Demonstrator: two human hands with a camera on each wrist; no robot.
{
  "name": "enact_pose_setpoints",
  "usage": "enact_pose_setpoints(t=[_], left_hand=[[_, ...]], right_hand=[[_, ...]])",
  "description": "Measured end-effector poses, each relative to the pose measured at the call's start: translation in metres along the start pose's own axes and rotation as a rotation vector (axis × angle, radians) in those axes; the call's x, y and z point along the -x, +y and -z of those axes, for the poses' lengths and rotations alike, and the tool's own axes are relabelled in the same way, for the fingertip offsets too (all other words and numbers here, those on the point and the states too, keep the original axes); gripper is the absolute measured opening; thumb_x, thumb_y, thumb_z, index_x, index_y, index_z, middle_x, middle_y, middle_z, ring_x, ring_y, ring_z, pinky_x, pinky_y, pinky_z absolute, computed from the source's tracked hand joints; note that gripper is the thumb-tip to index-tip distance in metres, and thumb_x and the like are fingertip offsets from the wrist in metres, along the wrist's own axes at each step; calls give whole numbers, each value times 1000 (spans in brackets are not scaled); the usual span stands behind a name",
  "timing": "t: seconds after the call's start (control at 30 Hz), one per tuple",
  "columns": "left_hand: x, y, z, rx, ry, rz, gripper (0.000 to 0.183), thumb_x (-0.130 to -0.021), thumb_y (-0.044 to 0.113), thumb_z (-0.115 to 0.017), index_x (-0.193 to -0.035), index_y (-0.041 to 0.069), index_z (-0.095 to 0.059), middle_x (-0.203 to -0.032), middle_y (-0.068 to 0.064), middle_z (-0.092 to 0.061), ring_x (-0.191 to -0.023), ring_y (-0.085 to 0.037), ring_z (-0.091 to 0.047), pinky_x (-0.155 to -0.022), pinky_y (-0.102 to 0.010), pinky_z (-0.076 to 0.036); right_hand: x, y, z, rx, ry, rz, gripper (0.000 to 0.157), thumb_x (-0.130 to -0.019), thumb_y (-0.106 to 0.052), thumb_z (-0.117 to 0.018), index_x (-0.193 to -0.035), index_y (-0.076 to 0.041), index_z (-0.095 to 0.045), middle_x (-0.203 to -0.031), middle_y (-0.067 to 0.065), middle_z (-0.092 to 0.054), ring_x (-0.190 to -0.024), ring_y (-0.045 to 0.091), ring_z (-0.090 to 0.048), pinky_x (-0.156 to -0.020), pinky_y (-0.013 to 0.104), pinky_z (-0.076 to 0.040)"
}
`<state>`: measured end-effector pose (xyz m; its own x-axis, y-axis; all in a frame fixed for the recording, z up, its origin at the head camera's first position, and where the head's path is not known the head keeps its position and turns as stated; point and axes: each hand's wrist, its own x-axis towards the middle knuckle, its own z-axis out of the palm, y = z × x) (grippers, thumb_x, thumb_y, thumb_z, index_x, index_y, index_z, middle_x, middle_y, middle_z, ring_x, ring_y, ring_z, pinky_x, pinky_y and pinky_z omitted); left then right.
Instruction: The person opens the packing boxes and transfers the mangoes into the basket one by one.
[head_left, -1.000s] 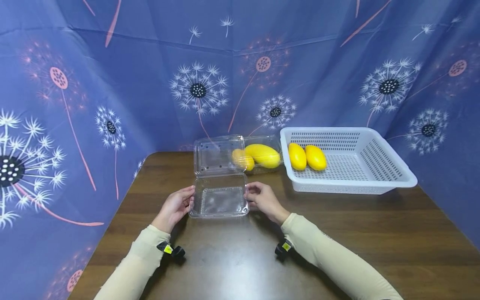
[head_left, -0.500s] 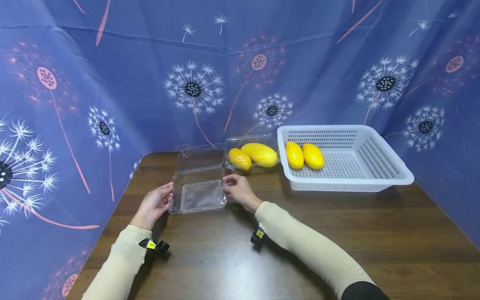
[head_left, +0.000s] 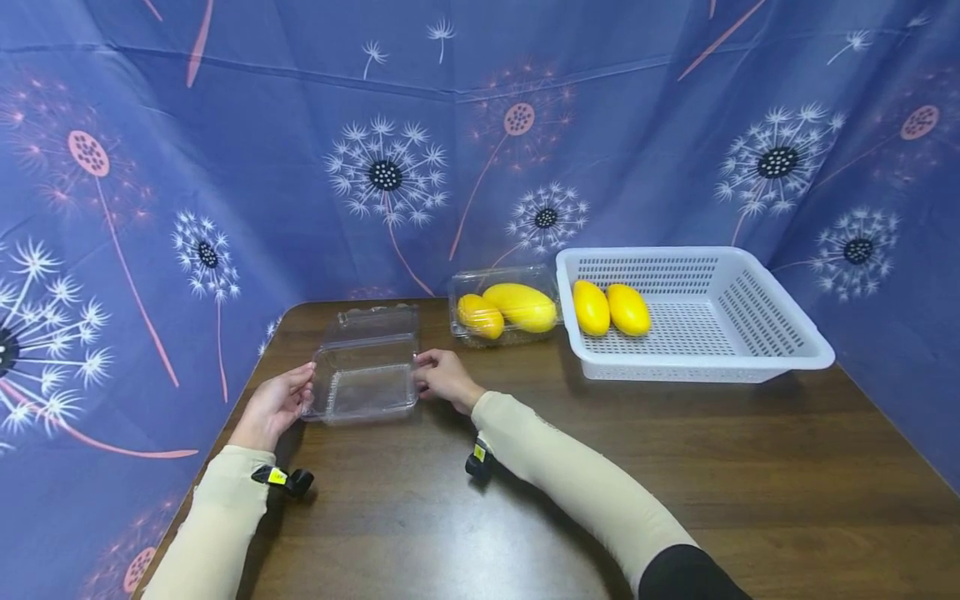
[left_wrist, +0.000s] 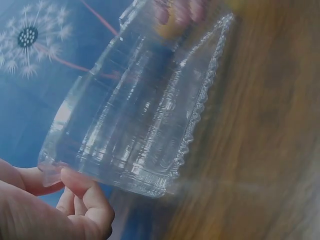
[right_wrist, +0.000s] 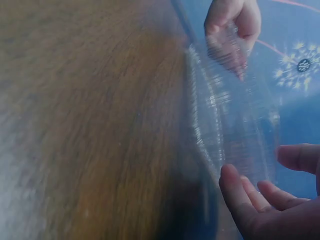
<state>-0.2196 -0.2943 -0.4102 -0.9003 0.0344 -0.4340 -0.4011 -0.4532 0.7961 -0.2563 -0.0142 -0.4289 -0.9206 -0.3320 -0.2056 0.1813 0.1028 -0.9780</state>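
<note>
A clear plastic clamshell container [head_left: 367, 387], its lid [head_left: 371, 325] folded back, is held between both hands over the left part of the table. My left hand [head_left: 272, 406] pinches the container's left rim between thumb and fingers, as the left wrist view shows up close. On the opposite side my right hand [head_left: 447, 380] grips the right end, thumb at the rim and fingers lower on the wall [right_wrist: 245, 140]. Whether the base touches the wood is hard to tell. No fruit is visible inside this container.
Behind and right stands another clear clamshell [head_left: 504, 275] with two yellow mangoes [head_left: 521, 307] in it. Beside it, a white perforated basket [head_left: 705, 364] has two mangoes [head_left: 628, 310] at its left end. A patterned blue cloth [head_left: 300, 167] hangs behind the brown table [head_left: 675, 450].
Both hands have carried the container left, away from in front of the filled clamshell. Its lid has tipped farther back. The mangoes and basket have stayed put.
</note>
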Motion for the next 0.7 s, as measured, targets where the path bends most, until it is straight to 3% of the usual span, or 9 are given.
enact_pose_setpoints(t=[0.2, 0.4, 0.7], left_hand=[[-5, 9, 9, -20, -5, -8, 41, -103, 4, -38, -79, 15, -70, -71, 5, -61, -59, -2, -54, -56, -12, -46], [-9, 15, 17, -15, -9, -16, 42, -102, 0, -39, -78, 13, -70, -68, 4, -60, -57, -4, -56, -54, -13, -47], [-6, 17, 19, 8, 22, -1, 43, -102, 0, -40, -75, 14, -71, -66, 3, -63, -57, -5, -57, -54, -15, -47]], right_hand=[[-10, -2, -11, 33, -4, -11, 35, -90, -2, -59, -123, 7, -56, -81, 3, -57, -68, 12, -56, -59, 26, -56], [-14, -3, -22, 142, 16, -5, 31, -92, -8, -60, -121, 2, -59, -79, -1, -55, -70, 14, -56, -60, 30, -57], [-18, -4, -26, 159, 14, -16, 28, -94, -11, -60, -121, -1, -59, -82, 0, -55, -72, 15, -56, -62, 33, -57]])
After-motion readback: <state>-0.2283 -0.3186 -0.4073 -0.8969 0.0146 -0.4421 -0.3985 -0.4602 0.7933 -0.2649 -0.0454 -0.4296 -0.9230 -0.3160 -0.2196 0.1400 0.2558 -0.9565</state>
